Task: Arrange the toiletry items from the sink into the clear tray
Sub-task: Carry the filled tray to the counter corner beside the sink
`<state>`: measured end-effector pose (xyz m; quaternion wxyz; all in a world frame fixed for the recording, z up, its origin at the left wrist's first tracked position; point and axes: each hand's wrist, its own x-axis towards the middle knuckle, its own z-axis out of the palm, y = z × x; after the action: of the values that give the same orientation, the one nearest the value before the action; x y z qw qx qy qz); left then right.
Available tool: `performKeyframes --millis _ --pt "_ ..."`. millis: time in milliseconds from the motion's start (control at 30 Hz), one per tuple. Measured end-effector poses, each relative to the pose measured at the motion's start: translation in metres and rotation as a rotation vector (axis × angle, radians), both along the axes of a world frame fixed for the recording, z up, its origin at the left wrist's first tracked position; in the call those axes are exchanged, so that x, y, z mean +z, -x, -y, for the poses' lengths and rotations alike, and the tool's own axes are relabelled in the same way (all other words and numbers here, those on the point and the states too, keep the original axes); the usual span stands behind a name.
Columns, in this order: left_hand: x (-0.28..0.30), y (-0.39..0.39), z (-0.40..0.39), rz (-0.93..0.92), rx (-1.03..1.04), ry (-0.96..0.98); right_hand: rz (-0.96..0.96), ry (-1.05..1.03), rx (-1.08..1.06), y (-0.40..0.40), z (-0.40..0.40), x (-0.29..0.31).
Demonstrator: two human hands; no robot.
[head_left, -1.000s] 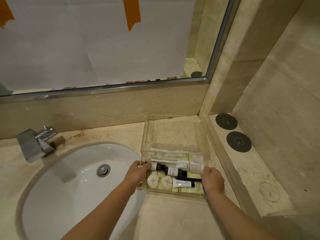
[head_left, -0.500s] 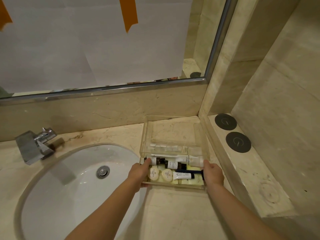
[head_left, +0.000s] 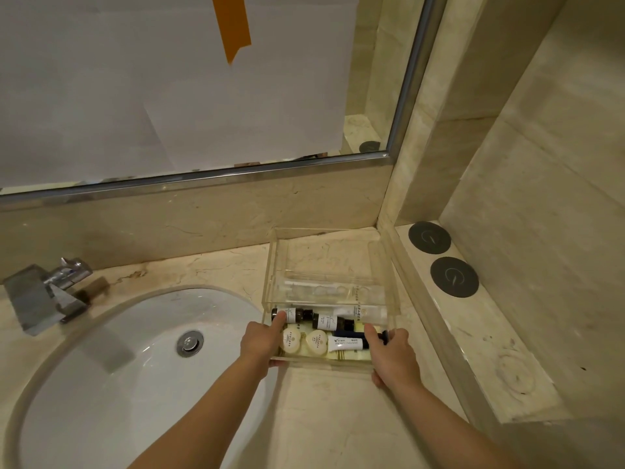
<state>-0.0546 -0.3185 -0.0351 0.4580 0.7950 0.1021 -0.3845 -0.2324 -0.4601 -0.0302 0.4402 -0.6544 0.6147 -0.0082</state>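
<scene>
The clear tray sits on the marble counter right of centre in the frame, between the white sink basin at lower left and a raised stone ledge at right. Its far end lies close to the backsplash under the mirror.

The left hand grips the tray's near left corner, thumb curled over the rim into the tray and touching a dark bottle; the other fingers fold beneath the corner, mostly hidden. The right hand grips the near right corner the same way, thumb inside over the rim, fingers wrapped round the outside edge.

All the toiletries lie crowded in the near end of the tray. A second dark bottle lies just right of the first, and a white tube lies behind it. In front are two round white soaps side by side, then a small white tube whose cap end is covered by the right thumb. A dark blue item lies between tube and bottle; what it is cannot be told.

Two dark round discs sit on the ledge at right. A chrome faucet stands at the left edge, and the drain plug shows in the basin. White paper and an orange strip cover the mirror across the top.
</scene>
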Motion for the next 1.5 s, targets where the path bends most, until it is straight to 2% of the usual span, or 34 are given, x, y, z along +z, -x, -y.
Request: performKeyframes --millis 133,367,867,1033,1300,1500 --pt "-0.005 -0.009 0.016 0.029 0.023 -0.018 0.117 -0.039 -0.177 -0.006 0.008 0.0" --pt "-0.001 -0.014 0.025 0.122 0.04 -0.085 0.255 -0.056 -0.295 -0.015 0.003 0.002" --pt "0.024 -0.002 0.025 0.076 0.277 0.226 0.601 -0.224 -0.732 -0.034 0.012 0.001" --pt "0.035 -0.006 0.034 0.02 0.28 0.311 0.687 -0.263 -0.75 -0.045 0.015 0.003" --pt "0.039 -0.018 0.04 -0.027 0.279 0.251 0.746 -0.259 -0.732 -0.054 0.024 0.005" --pt "0.04 -0.01 0.054 -0.076 0.234 0.235 0.665 -0.184 -0.592 -0.068 0.041 0.013"
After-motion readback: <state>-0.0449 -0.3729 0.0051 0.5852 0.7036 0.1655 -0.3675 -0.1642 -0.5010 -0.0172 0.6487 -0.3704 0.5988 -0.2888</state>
